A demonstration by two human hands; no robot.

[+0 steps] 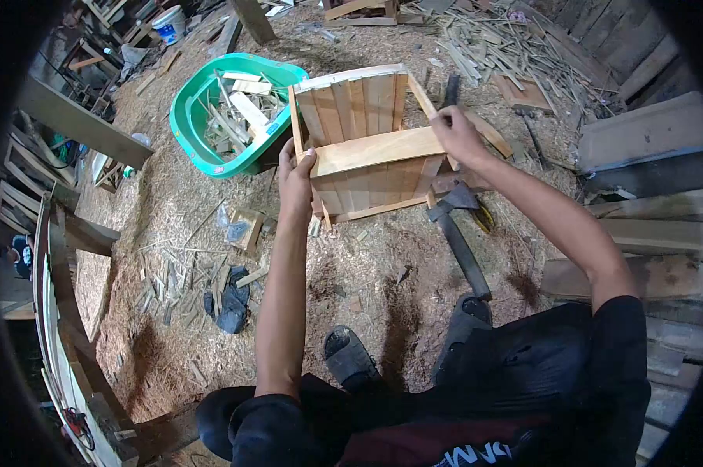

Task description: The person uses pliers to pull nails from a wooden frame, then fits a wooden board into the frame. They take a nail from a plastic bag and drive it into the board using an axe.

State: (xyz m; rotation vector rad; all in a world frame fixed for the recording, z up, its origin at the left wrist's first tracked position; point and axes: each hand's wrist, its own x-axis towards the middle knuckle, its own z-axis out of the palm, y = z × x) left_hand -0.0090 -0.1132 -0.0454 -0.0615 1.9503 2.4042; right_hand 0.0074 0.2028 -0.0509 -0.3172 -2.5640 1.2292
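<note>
A pale wooden board (379, 152) lies across a slatted wooden frame (359, 105) that looks like a small piece of furniture. At the board's left end my left hand (295, 175) is closed, thumb on top and fingers against the frame's side. My right hand (456, 136) is curled over the board's right end; its fingertips are partly hidden. Just below the frame's right corner lies an axe-like tool with a dark metal head (460, 196) and a long dark handle (462, 249).
A green plastic tub (184, 148) holding wood offcuts stands left of the frame. A wooden block (246, 229) and a black plastic bag (233, 303) lie on the shavings-covered floor. Scrap strips (507, 54) pile up at the back right; planks (632, 276) are stacked at right.
</note>
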